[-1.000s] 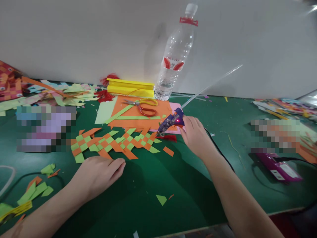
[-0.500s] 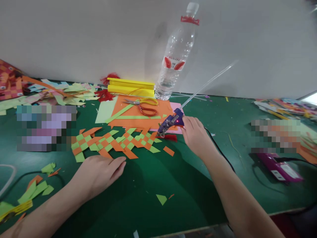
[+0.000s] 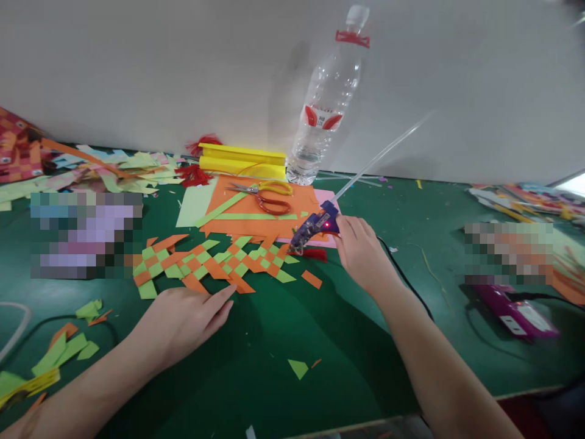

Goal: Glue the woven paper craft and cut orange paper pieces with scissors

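Observation:
A woven strip of orange and green paper (image 3: 237, 263) lies across the green table. My left hand (image 3: 183, 317) rests at its near edge, index finger stretched out with the tip at an orange paper end; nothing shows in this hand, though some fingers are hidden. In my right hand (image 3: 363, 247) is a dark blue hot glue gun (image 3: 320, 222), its red light lit and a long clear glue stick (image 3: 379, 160) poking out of its back. The nozzle sits at the right end of the woven paper. Beside it is a red tassel (image 3: 313, 255).
Scissors (image 3: 269, 198) lie on orange sheets (image 3: 256, 227) behind the weave. A water bottle (image 3: 326, 91) leans at the wall beside a folded yellow piece (image 3: 242, 161). Paper scraps (image 3: 64, 353) lie front left; a purple power strip (image 3: 516, 311) is at right. The black cord (image 3: 404, 271) trails behind my right forearm.
My left index finger has straightened and reached forward to the woven paper's near edge, apart from the thumb. My right hand and the glue gun have hardly moved.

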### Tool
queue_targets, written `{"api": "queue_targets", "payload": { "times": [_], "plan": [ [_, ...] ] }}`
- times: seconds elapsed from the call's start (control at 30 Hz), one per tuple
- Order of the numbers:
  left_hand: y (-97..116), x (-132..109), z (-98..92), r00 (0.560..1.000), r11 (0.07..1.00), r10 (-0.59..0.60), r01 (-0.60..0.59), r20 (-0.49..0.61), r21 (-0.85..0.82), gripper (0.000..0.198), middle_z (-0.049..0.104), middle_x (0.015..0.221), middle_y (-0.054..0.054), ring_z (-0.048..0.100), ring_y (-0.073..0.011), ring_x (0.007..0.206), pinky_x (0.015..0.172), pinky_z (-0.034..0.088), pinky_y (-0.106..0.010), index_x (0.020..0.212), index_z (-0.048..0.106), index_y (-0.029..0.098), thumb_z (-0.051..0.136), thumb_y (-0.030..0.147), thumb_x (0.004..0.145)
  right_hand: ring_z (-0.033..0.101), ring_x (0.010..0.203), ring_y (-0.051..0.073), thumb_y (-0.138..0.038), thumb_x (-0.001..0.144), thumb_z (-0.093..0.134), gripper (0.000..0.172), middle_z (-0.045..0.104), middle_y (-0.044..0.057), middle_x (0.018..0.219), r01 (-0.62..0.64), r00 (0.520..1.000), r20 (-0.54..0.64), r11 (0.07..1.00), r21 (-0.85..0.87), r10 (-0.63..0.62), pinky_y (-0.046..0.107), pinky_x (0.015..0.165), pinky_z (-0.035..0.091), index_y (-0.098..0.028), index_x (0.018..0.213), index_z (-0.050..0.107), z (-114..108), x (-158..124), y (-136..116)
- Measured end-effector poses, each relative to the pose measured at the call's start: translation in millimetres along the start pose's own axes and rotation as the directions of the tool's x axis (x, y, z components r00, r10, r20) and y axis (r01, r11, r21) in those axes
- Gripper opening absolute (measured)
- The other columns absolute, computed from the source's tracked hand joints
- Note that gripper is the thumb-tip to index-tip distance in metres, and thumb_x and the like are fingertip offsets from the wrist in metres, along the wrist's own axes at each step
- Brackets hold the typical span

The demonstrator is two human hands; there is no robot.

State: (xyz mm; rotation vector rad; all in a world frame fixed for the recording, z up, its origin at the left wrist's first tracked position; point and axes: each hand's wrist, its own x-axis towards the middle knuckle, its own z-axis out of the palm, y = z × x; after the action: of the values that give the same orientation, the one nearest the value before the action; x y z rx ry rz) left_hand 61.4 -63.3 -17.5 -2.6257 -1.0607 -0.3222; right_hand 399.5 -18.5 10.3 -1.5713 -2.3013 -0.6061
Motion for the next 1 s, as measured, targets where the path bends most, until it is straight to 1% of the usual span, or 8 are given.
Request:
{"api": "queue_targets", "payload": {
  "times": [0.17, 0.37, 0.5, 0.63, 0.83, 1.0],
  "plan": [
    [0.3, 0.7, 0.4, 1.0, 1.0, 0.01, -0.01, -0.002, -0.001, 0.039, 0.057, 0.044, 0.001, 0.053, -0.0188, 0.035, 0.039, 0.024, -0.028, 0.102, 0.072, 0.023, 0.034, 0.029, 0.098, 0.052, 0.092, 0.029, -0.014, 0.094, 0.034, 0.033, 0.058, 0.018, 0.103, 0.014, 1.0, -0.008, 1.0, -0.028, -0.014, 0.044, 0.082, 0.047, -0.008, 0.123, 0.046, 1.3, -0.5, 0.3],
    [0.1, -1.2, 0.9, 0.999, 1.0, 0.004, -0.004, 0.05, -0.006, 0.036, 0.059, 0.046, 0.001, 0.055, -0.0173, 0.037, 0.04, 0.025, -0.026, 0.103, 0.072, 0.024, 0.037, 0.029, 0.097, 0.053, 0.094, 0.029, -0.014, 0.093, 0.033, 0.036, 0.058, 0.019, 0.105, 0.025, 0.999, -0.026, 0.999, -0.02, -0.026, 0.044, 0.08, 0.047, -0.008, 0.127, 0.044, 5.2, -1.8, 2.1],
    [0.1, -1.9, 0.4, 0.999, 1.0, 0.006, -0.006, 0.046, -0.008, 0.037, 0.059, 0.047, 0.001, 0.056, -0.0188, 0.037, 0.039, 0.025, -0.026, 0.103, 0.073, 0.024, 0.036, 0.031, 0.098, 0.053, 0.092, 0.029, -0.014, 0.094, 0.033, 0.034, 0.059, 0.018, 0.103, 0.024, 0.999, -0.02, 0.999, -0.022, -0.025, 0.044, 0.078, 0.047, -0.009, 0.125, 0.045, 5.5, -1.2, 1.7],
    [0.1, -1.0, -0.6, 0.999, 1.0, 0.004, -0.003, 0.052, -0.009, 0.038, 0.059, 0.046, 0.002, 0.056, -0.0198, 0.037, 0.039, 0.025, -0.027, 0.102, 0.073, 0.023, 0.035, 0.03, 0.098, 0.054, 0.092, 0.029, -0.015, 0.094, 0.037, 0.031, 0.059, 0.019, 0.104, 0.033, 0.998, -0.052, 0.999, -0.035, -0.035, 0.043, 0.078, 0.048, -0.006, 0.122, 0.045, 4.7, -0.5, 1.1],
    [-0.7, -1.1, -0.2, 0.997, 1.0, 0.0, 0.0, 0.077, -0.006, 0.034, 0.06, 0.048, 0.001, 0.058, -0.0181, 0.038, 0.041, 0.026, -0.026, 0.103, 0.072, 0.024, 0.04, 0.029, 0.096, 0.054, 0.09, 0.029, -0.017, 0.091, 0.041, 0.03, 0.059, 0.017, 0.102, 0.004, 0.999, -0.054, 1.0, 0.01, -0.003, 0.043, 0.079, 0.048, -0.011, 0.12, 0.047, 2.8, 0.4, 0.2],
    [-0.4, 0.2, 0.2, 0.997, 1.0, 0.003, -0.003, 0.074, -0.01, 0.034, 0.06, 0.047, 0.002, 0.057, -0.019, 0.037, 0.04, 0.025, -0.027, 0.102, 0.072, 0.023, 0.039, 0.03, 0.096, 0.054, 0.092, 0.029, -0.018, 0.091, 0.041, 0.032, 0.059, 0.018, 0.104, -0.007, 0.999, -0.051, 1.0, 0.018, 0.008, 0.044, 0.078, 0.047, -0.01, 0.121, 0.046, 2.9, 0.3, 0.8]
  ]
}}
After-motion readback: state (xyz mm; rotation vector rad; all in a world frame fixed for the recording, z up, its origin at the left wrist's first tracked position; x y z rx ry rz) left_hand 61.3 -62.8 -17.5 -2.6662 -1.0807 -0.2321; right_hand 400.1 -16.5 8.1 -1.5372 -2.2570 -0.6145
